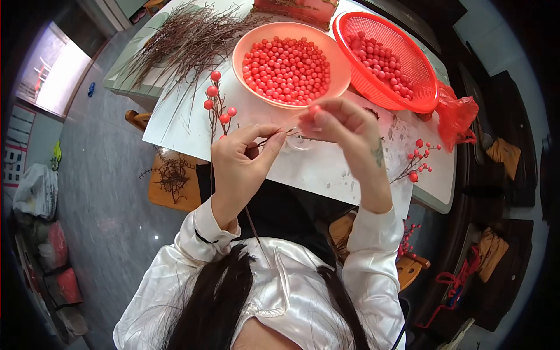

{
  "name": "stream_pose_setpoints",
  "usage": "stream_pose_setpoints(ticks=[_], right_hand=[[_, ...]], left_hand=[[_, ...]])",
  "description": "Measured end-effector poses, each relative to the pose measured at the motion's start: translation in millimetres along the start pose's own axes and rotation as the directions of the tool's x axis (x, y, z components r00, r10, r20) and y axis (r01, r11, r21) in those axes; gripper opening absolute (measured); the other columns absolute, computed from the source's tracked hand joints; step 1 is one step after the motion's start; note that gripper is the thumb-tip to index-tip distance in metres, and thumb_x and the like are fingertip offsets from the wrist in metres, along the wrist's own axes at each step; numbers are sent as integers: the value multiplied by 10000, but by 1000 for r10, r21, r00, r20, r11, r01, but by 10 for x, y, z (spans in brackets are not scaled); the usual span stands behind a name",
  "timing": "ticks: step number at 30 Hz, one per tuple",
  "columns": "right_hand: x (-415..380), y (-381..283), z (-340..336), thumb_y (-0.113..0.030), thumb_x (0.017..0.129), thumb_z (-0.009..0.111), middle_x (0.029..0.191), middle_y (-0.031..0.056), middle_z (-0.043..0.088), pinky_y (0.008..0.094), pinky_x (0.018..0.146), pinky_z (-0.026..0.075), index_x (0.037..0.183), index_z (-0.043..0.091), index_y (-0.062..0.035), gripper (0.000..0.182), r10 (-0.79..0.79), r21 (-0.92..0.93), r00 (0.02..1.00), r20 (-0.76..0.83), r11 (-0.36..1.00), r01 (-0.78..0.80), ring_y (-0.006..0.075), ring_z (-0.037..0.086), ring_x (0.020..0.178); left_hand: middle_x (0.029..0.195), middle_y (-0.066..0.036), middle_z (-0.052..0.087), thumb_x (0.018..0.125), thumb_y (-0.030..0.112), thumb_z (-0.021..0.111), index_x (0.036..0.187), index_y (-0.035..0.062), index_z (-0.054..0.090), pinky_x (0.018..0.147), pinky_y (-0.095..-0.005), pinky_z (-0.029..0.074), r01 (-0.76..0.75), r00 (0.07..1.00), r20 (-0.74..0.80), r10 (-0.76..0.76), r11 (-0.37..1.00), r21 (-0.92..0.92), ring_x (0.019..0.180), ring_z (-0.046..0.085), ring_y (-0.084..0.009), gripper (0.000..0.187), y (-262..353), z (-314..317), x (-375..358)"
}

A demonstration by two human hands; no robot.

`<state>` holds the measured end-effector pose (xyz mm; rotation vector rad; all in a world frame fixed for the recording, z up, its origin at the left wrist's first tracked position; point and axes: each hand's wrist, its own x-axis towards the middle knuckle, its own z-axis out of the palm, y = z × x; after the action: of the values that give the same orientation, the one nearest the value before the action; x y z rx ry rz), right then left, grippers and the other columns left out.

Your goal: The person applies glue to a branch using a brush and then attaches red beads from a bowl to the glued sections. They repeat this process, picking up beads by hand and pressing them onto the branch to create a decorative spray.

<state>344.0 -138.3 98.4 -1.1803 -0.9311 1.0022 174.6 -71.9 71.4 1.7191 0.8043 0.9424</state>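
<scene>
My left hand (242, 166) is closed, thumb and forefinger pinching a thin brown twig. A stem with several red berries (212, 91) rises behind that hand, and a brown stalk (252, 224) runs down below it toward my lap. Between the fingertips of my right hand (350, 125) is a round red berry (315, 109), close to the twig's tip. Just beyond my hands stands a pale bowl (240, 65) full of loose red berries (286, 70). A small clear round dish (301, 142) is partly hidden behind my fingers.
A red mesh basket (421, 70) with more berries stands at the back right, beside a red plastic bag (458, 114). Bare brown twigs (181, 44) are heaped at the back left. A finished-looking berry sprig (417, 157) lies at the table's right. Twigs lie on a wooden stool (163, 195).
</scene>
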Motion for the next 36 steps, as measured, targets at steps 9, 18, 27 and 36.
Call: stream_pose_setpoints(ticks=[9, 18, 27, 36], right_hand=[[-229, 106, 123, -94, 880, 530, 943, 147, 610, 339, 769, 539, 1027, 550, 70, 221, 94, 222, 993, 68, 969, -107, 223, 628, 862], [-255, 88, 152, -84, 876, 534, 940, 150, 610, 339, 776, 542, 1026, 552, 72, 217, 85, 219, 994, 62, 971, -97, 222, 628, 858], [-255, 141, 169, -71, 863, 551, 940, 154, 613, 334, 775, 542, 1018, 562, 87, 221, 55, 227, 997, 45, 972, -64, 220, 629, 848], [-255, 145, 149, -67, 864, 548, 957, 145, 616, 326, 800, 530, 1066, 550, 89, 255, 63, 179, 995, 73, 981, -75, 204, 621, 874]], left_hand=[[618, -22, 576, 725, 56, 662, 782, 40, 665, 390, -213, 279, -127, 992, -4, 128, 989, 70, 422, 389, -57, 60, 170, 5, -44], [631, -23, 574, 733, 57, 653, 788, 36, 659, 391, -214, 287, -119, 993, 10, 119, 991, 64, 426, 399, -57, 59, 218, -6, -55], [640, -21, 574, 741, 54, 653, 807, 39, 659, 392, -213, 292, -132, 991, 14, 131, 988, 83, 428, 401, -55, 68, 232, -13, -61], [636, -32, 564, 751, 62, 652, 829, 28, 654, 408, -219, 311, -135, 991, 9, 135, 989, 60, 441, 415, -69, 85, 174, 10, -61]])
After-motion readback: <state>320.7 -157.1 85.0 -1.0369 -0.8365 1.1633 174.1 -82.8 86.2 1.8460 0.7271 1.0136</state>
